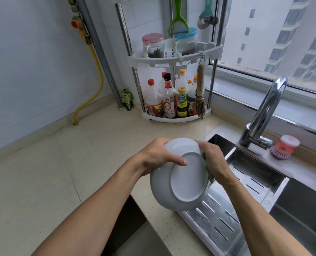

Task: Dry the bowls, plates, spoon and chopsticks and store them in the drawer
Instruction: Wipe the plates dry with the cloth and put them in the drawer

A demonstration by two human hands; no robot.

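Note:
A white bowl (183,183) is held up over the counter's edge, tilted so its underside and foot ring face me. My left hand (161,156) grips its upper left rim, thumb lying across the base. My right hand (213,161) is curled round the bowl's right rim and holds a green cloth (209,172), of which only a strip shows between hand and bowl. The bowl's inside is hidden. No plates, spoon or chopsticks are in sight.
A steel sink (301,209) with a slotted drain tray (225,217) lies to the right under a chrome tap (264,111). A corner rack (173,115) of sauce bottles stands behind. A pink dish brush (283,146) sits by the tap. Beige counter (51,172) spreads left.

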